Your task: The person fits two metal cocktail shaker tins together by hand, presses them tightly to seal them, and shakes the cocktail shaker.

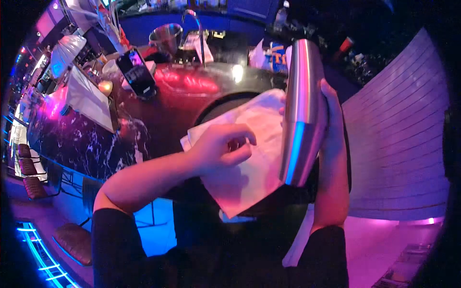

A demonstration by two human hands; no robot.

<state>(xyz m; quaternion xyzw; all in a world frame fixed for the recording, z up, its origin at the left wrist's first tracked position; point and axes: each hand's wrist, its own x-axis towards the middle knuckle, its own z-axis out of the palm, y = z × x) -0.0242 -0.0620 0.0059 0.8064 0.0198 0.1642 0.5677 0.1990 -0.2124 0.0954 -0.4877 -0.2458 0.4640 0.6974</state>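
My right hand (331, 98) holds a metal cocktail shaker (303, 110) made of two tins joined mouth to mouth. The shaker stands slightly tilted, and most of the fingers are hidden behind it. To its left, my left hand (225, 144) hovers with loosely bent fingers, thumb apart from them and nothing visible between. Below both hands are white cloths or sheets of paper (254, 168), lying partly over a round black surface (211, 109).
The dark marbled counter (110, 153) carries a phone (137, 74) propped up, a white sheet on a board (89, 98), and a metal bucket (165, 41). A curved faucet (200, 41) rises behind. A red cup (345, 44) is at back right. Brown chairs (72, 242) stand at lower left.
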